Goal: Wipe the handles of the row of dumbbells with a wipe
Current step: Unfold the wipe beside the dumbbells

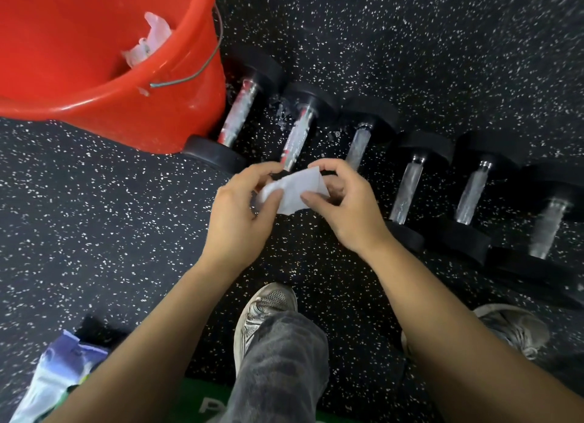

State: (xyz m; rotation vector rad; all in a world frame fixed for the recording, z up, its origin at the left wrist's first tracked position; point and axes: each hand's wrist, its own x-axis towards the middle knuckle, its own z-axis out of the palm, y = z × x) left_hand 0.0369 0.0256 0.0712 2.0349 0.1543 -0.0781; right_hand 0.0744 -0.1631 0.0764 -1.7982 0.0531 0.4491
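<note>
A white wipe (pixel 294 190) is pinched between both hands above the speckled floor. My left hand (pixel 243 210) grips its left end and my right hand (pixel 344 201) grips its right end. Behind my hands, several black dumbbells lie side by side in a row running from the bucket toward the right. The leftmost dumbbell's handle (pixel 240 112) and the second dumbbell's handle (pixel 298 135) show red reflections. The third dumbbell's handle (pixel 358 146) lies just past my right hand. My hands hide the near ends of the second and third dumbbells.
A red bucket (pixel 177 106) with crumpled white wipes inside stands at the top left, touching the first dumbbell. A blue and white wipe packet (pixel 60 375) lies at the bottom left. Both my shoes (pixel 262 308) stand on the black speckled rubber floor (pixel 94 217).
</note>
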